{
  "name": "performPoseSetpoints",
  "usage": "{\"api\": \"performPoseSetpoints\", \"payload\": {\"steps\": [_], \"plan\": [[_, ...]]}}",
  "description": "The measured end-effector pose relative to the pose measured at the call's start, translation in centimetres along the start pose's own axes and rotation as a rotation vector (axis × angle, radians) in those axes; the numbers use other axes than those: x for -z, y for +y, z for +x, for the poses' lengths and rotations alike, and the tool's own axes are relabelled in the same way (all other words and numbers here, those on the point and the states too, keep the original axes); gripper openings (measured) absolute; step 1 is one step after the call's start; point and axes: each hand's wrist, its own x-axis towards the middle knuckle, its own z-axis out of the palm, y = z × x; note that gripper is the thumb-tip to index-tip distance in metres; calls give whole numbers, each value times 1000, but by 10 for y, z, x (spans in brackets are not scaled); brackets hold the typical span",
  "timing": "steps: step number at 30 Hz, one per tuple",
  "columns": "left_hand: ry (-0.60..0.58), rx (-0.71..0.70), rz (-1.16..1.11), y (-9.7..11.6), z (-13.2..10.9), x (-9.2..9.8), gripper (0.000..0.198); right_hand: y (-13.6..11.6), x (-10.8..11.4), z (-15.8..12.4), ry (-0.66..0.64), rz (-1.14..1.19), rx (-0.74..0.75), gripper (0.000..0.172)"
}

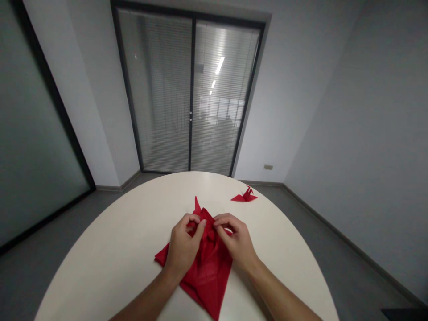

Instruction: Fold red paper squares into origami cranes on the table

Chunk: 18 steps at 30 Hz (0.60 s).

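Observation:
A large piece of folded red paper [210,272] lies on the pale round table [127,232], with creases and a narrow point standing up at its far end. My left hand [185,243] pinches the paper's upper left part between thumb and fingers. On the other side, my right hand [234,236] grips a raised fold at the upper right. Parts of the folds under both hands are hidden. Farther back on the right sits a small red origami crane [245,196], apart from both hands.
The table's curved edge runs around the work, with grey floor [334,267] beyond it. Behind stand glazed panels with blinds [160,98] in dark frames. A wall socket [268,167] is low on the right wall, and a frosted glass panel [36,133] is at left.

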Motion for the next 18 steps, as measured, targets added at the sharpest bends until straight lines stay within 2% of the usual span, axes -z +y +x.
{"api": "performPoseSetpoints", "payload": {"steps": [4,7,10,13,18], "plan": [[13,-18,-20,-3,-1,-3,18,-4,1,-1,-43,-269,209,16],[61,-71,20,-5,-2,-3,15,-9,-2,-3,-30,-365,258,22],[120,-80,33,1,-2,-2,15,-14,-2,-7,10,-478,283,19],[152,-52,39,9,-3,-1,17,-19,4,-10,9,-588,317,14],[192,-59,105,18,-3,-1,18,-26,16,-8,9,-798,450,22]]}}
